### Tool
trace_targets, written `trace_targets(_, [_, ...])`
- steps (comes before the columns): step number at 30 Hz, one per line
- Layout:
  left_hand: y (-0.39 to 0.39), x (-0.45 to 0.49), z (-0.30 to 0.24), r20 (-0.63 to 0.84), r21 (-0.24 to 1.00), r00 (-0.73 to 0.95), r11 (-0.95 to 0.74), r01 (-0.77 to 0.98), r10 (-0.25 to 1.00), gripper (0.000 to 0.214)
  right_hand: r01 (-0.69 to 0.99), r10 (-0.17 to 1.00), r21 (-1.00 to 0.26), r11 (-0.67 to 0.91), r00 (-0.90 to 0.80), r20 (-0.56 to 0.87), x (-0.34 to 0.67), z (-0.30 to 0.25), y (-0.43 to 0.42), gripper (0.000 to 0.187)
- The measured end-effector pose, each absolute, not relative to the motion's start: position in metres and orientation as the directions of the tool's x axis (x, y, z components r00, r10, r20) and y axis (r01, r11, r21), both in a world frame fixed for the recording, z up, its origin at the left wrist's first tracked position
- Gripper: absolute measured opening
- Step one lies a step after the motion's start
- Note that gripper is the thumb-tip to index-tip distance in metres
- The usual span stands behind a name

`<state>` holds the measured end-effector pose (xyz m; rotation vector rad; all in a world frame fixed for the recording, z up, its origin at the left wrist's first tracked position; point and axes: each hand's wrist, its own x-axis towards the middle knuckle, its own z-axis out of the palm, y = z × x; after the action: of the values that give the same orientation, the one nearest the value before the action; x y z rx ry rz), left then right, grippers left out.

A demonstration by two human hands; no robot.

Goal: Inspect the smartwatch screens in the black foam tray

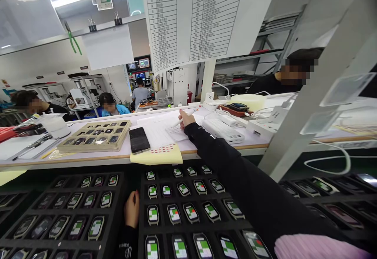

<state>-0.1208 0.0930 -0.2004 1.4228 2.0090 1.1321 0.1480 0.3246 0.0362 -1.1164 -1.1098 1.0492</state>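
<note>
My right hand (pixel 185 119) reaches far forward over the white shelf, closed round a white pen (pixel 178 122) whose tip rests on a sheet of paper (pixel 157 131). My left hand (pixel 131 208) rests between two black foam trays (pixel 129 180), fingers curled; whether it holds anything is hidden. The trays hold several small watch bodies with lit green, white and red screens (pixel 173 214).
A black phone (pixel 139 139) and a yellow pad (pixel 160 155) lie near the shelf edge. A beige tray of parts (pixel 96 135) sits left, a white power strip (pixel 220 129) right. A white post (pixel 309 90) slants at right. Other people sit beyond the shelf.
</note>
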Motion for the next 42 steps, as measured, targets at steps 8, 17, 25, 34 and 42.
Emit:
trace_targets(8, [0.0922, -0.1205, -0.1992, 0.106, 0.808, -0.383, 0.145, 0.571, 0.918, 0.038, -0.087, 0.977, -0.995, 0.044, 0.214, 0.024, 0.152, 0.0384, 0.3218, 0.033])
trace_targets(17, [0.093, -0.1214, -0.2009, 0.123, 0.815, -0.381, 0.126, 0.565, 0.916, 0.04, -0.04, 0.982, -0.995, 0.089, 0.169, 0.081, 0.1519, 0.0356, 0.3239, 0.027])
trace_targets(25, [0.0915, -0.1212, -0.1975, 0.128, 0.818, -0.371, 0.114, 0.563, 0.92, 0.036, -0.017, 0.982, -0.996, 0.093, 0.168, 0.088, 0.1502, 0.0343, 0.323, 0.029])
trace_targets(34, [0.0903, -0.1202, -0.1942, 0.123, 0.822, -0.37, 0.114, 0.558, 0.921, 0.038, -0.008, 0.982, -0.996, 0.093, 0.166, 0.091, 0.1504, 0.0352, 0.3228, 0.027])
trace_targets(42, [0.0905, -0.1198, -0.1943, 0.129, 0.823, -0.367, 0.107, 0.558, 0.921, 0.04, 0.004, 0.984, -0.994, 0.113, 0.135, 0.112, 0.1509, 0.0349, 0.3234, 0.028])
